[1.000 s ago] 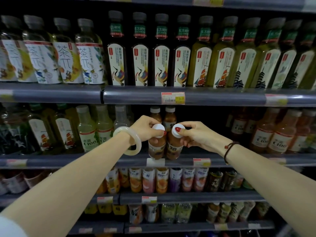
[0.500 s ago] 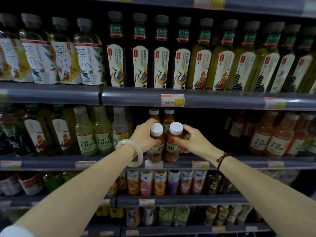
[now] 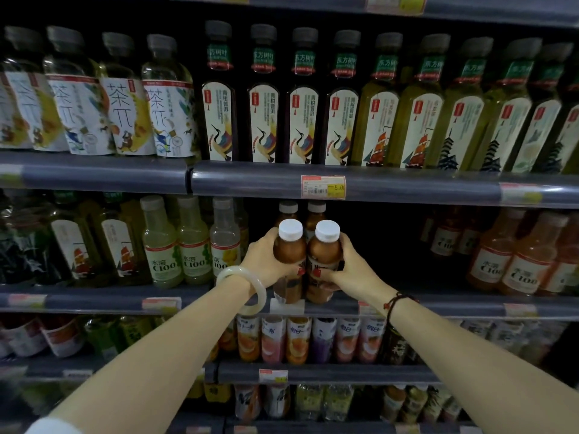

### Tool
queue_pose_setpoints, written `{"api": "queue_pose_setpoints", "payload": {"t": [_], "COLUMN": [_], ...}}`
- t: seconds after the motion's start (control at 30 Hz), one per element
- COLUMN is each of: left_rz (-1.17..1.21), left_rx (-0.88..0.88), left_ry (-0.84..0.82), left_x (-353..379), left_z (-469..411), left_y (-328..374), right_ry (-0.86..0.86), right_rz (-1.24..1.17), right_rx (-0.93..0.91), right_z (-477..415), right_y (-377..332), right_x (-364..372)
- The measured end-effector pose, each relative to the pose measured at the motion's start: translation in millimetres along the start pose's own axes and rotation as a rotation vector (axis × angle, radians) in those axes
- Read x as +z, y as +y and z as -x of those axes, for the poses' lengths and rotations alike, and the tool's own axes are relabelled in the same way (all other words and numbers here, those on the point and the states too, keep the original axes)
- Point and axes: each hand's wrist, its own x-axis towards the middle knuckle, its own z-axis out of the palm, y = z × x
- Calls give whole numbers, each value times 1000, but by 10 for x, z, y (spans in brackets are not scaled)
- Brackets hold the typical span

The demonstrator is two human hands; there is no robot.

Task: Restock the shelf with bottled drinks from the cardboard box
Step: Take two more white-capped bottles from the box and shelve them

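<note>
Dark gap right of the held bottles, up to the orange bottles: seems open, depth unclear. Pale bottles block left, rear bottles behind.

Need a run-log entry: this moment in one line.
left hand: grips left white-capped brown bottle | right hand: grips right white-capped brown bottle | bottles: upright, grey shelf front

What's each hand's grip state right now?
Left hand: closed around the left brown bottle.
Right hand: closed around the right brown bottle.

Left hand — pale bangle, white sleeve, right hand — dark cord bracelet, red nails
</note>
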Motion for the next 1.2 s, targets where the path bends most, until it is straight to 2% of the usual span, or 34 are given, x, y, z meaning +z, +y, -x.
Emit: {"api": "queue_pose_setpoints", "payload": {"t": [0.2, 0.4, 0.57, 0.9, 1.2], "left_rz": [-25, -22, 17, 21, 4], "left_rx": [-114, -144, -184, -218, -218], "left_ry": [-33, -14, -72, -66, 1], "left_x": [121, 18, 2, 86, 135], "left_z": [-55, -291, -459, -629, -721], "left_y": [-149, -178, -205, -322, -412], "right_ry": [46, 38, 29, 28, 31], "right_rz": [7, -56, -61, -61, -58], "right_rx": [123, 99, 123, 180, 165], "right_z": [-106, -294, -464, -610, -711], "right_y": [108, 147, 212, 406, 423], "right_x": [47, 57, 67, 137, 176]}}
